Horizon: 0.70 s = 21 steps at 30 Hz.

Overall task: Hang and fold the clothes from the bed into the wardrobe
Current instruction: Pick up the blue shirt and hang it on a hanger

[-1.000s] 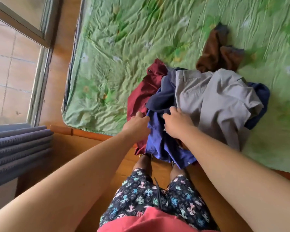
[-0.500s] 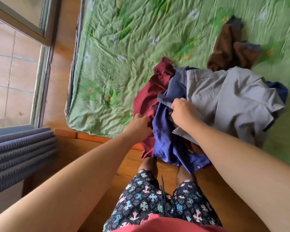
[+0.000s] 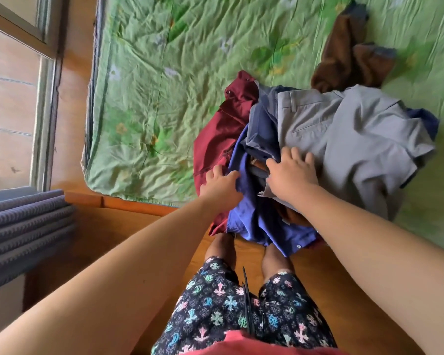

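Window: pale-framed glass window (image 3: 42,103) on the left, daylight coming through, tiles visible outside.
Curtain: blue-grey ribbed fabric curtain (image 3: 23,226) bunched below the window.
Floor: orange-brown wooden floor (image 3: 100,239).
Bed: wooden-framed bed (image 3: 128,203) under a crumpled green floral sheet (image 3: 164,98).

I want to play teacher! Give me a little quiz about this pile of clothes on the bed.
1. True or false: the left hand holds the brown garment.
2. The right hand rests on trousers of which colour? A) grey B) yellow C) white
3. Fill in: the bed sheet is ____.
Key: 1 false, it grips the blue shirt; 2 A; 3 green.
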Tool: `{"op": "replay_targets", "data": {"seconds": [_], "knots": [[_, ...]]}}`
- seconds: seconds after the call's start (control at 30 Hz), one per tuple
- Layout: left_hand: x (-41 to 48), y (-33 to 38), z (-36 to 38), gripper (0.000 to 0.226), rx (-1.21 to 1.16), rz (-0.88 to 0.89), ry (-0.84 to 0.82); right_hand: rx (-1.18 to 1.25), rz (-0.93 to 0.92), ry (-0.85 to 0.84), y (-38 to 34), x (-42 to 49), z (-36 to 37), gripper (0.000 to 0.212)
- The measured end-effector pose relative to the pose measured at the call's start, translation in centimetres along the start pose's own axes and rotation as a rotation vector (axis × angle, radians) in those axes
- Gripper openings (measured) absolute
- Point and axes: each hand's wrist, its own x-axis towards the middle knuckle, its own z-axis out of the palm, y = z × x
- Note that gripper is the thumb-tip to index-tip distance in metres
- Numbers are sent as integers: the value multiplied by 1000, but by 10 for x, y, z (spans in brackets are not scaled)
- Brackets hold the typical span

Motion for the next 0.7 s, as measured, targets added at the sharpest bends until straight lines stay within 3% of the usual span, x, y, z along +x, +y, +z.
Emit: {"op": "replay_targets", "data": {"seconds": [0.13, 0.23, 0.4, 0.6, 0.7], "knots": [[16, 1, 15, 74, -31, -116, 27, -30, -37, 4, -14, -3, 21, 68], [30, 6, 23, 71, -166, -76, 29, -39, -69, 10, -24, -9, 34, 59], [40, 21, 35, 35, -262, -32, 196, 36, -39, 37, -26, -11, 45, 40], [33, 17, 29, 22, -711, -284, 345, 68, -26, 80, -29, -12, 44, 51], [28, 13, 24, 27, -919, -370, 328, 83, -23, 143, -32, -16, 45, 52]]}}
